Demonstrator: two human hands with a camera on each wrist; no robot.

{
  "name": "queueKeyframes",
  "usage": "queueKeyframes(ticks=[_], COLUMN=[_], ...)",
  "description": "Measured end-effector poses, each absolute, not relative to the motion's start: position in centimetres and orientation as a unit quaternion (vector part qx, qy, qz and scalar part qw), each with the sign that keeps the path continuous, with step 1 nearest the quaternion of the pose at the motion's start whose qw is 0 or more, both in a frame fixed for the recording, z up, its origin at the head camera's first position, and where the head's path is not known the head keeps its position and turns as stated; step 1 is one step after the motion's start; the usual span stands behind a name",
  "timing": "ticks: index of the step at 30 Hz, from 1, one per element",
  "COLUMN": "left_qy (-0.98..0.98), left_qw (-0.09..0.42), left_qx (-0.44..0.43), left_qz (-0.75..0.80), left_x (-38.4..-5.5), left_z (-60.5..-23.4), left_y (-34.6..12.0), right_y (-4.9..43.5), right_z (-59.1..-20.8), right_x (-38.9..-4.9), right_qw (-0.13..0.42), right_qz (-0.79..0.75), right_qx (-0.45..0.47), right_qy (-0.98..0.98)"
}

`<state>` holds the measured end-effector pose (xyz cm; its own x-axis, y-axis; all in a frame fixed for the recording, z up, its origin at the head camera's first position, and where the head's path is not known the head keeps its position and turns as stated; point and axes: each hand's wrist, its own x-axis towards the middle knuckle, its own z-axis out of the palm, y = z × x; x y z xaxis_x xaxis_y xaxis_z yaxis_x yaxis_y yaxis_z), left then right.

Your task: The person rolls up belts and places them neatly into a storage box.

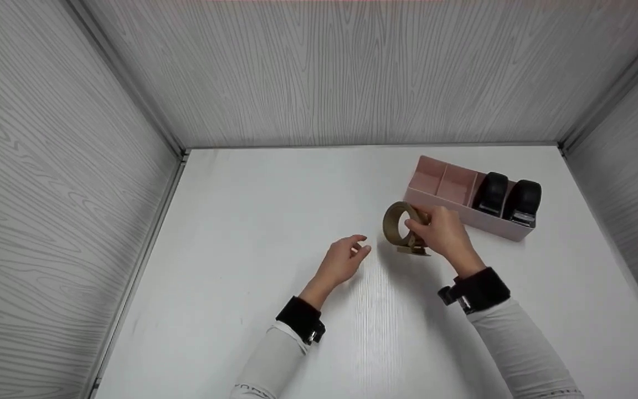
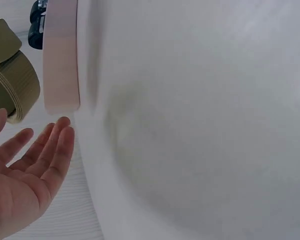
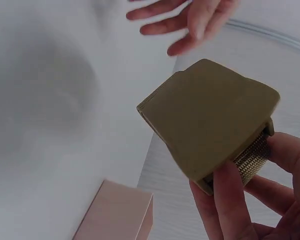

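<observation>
My right hand (image 1: 445,230) grips a rolled-up khaki belt (image 1: 392,223) above the table, beside the front left of a pink box. Its thumb and fingers pinch the ribbed webbing roll near the flat, same-coloured buckle (image 3: 210,115), which fills much of the right wrist view. The roll's hollow centre shows in the head view, with the buckle at the bottom. My left hand (image 1: 343,259) is held just left of the belt, apart from it, holding nothing. Its fingers are loosely extended in the left wrist view, palm partly facing the camera.
The long pink box (image 1: 490,223) has compartments in a row and stands at the table's back right. Two rolled black belts, a nearer-centre one (image 1: 492,191) and a rightmost one (image 1: 524,199), sit in its right compartments. Grey wood-grain panels (image 1: 319,72) enclose the white table (image 1: 230,221).
</observation>
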<state>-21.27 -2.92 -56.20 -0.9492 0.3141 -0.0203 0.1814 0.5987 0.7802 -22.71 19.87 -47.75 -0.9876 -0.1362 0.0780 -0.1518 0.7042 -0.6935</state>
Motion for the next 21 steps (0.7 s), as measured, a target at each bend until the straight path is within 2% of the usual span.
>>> queueKeyframes(ticks=[8,12,21], left_qy=[0.953,0.97,0.978], left_qw=[0.07,0.06,0.055], left_qx=[0.162,0.168,0.162], left_qz=[0.245,0.165,0.123], left_x=[-20.7,-20.5,-20.5], left_z=[-57.5,-57.8,-57.8], left_y=[-3.9,-4.0,-3.5], right_y=[23.6,25.2,27.6], right_z=[-47.1,-46.3,-45.7], right_x=[-25.5,-27.0,-30.8], right_qw=[0.089,0.103,0.137], right_qz=[0.325,0.329,0.304], right_qx=[0.041,0.004,-0.042], right_qy=[-0.941,-0.939,-0.942])
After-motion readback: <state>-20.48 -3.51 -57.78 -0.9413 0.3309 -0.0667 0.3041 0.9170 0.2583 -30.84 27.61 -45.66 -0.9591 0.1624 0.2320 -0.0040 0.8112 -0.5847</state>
